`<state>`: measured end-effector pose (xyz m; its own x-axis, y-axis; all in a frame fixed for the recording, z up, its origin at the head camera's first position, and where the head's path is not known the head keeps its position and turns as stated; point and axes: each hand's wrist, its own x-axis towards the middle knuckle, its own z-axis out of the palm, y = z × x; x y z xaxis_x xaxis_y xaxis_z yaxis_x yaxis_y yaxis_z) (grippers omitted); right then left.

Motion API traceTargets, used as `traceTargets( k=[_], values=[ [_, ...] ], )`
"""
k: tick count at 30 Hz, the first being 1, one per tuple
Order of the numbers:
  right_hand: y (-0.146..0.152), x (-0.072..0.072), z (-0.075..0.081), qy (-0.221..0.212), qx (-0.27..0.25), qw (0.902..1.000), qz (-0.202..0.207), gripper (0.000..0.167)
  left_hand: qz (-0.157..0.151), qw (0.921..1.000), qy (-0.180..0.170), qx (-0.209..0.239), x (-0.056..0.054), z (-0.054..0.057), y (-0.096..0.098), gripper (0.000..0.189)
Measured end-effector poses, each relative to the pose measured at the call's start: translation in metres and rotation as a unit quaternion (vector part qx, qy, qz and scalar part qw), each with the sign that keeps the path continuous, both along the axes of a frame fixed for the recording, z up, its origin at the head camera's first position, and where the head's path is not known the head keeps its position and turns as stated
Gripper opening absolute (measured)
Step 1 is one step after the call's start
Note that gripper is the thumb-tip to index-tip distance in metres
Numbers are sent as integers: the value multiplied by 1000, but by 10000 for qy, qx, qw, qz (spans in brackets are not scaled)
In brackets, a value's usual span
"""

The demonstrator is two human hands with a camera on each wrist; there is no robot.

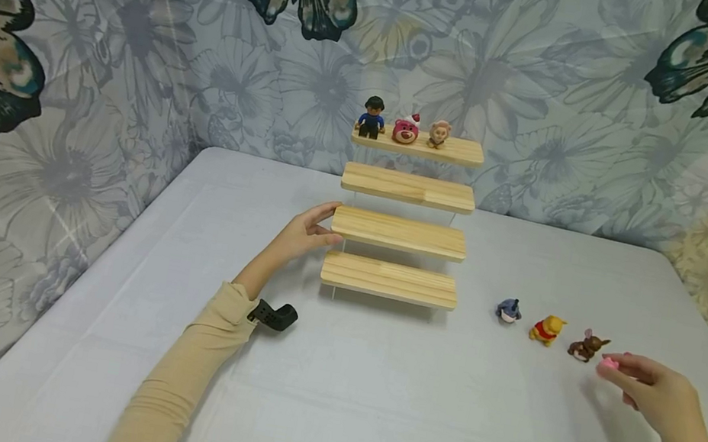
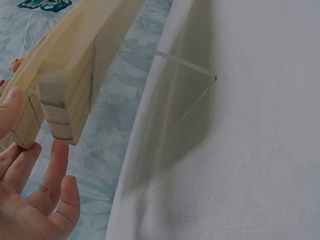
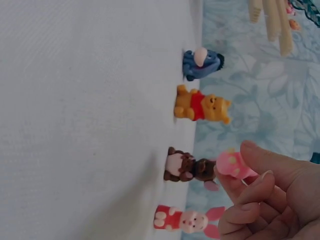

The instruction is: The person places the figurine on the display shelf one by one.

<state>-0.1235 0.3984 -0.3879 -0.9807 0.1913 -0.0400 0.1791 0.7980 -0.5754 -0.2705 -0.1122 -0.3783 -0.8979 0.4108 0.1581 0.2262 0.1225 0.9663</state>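
Note:
A tiered wooden display shelf [image 1: 397,233] stands mid-table on clear supports. My left hand [image 1: 305,235] holds the left end of its second-lowest tier; in the left wrist view thumb and fingers [image 2: 59,160] lie on opposite sides of the wood. Over on the right, my right hand [image 1: 656,393] pinches a small pink figurine [image 3: 233,165] with yellowish spots, partly covered by the fingers. Nearest to that hand are a brown kangaroo figurine [image 1: 587,345] and a piglet figurine [image 3: 187,220] in red. Pooh bear [image 1: 547,330] and blue donkey [image 1: 509,310] figurines stand further left.
On the top tier stand a black-haired toy figure [image 1: 372,117], a pink bear figurine [image 1: 406,130] and a pale figurine [image 1: 439,134]. White cloth covers the table [image 1: 366,408]. Behind it hangs a backdrop [image 1: 319,92] with flowers and butterflies.

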Motion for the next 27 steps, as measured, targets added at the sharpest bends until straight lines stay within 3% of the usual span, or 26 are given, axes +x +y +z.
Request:
traceTargets(
  k=[3, 6, 11, 18, 27],
  values=[
    [-18, 5, 16, 110, 22, 9999, 103, 46, -10, 10000, -20, -53, 8, 10, 2, 63],
    [-27, 5, 25, 272, -38, 9995, 134, 44, -10, 9999, -42, -91, 10, 11, 2, 63],
    [-30, 0, 29, 338, -248, 9989, 198, 50, 17, 9997, -30, -238, 11, 12, 2, 64],
    [-34, -5, 35, 595, -522, 9967, 191, 32, -12, 9996, 36, -263, 11, 11, 1, 64],
    [-44, -15, 42, 1199, -909, 9880, 350, 26, -22, 9997, 108, -236, 9, 9, 0, 63]
  ],
)
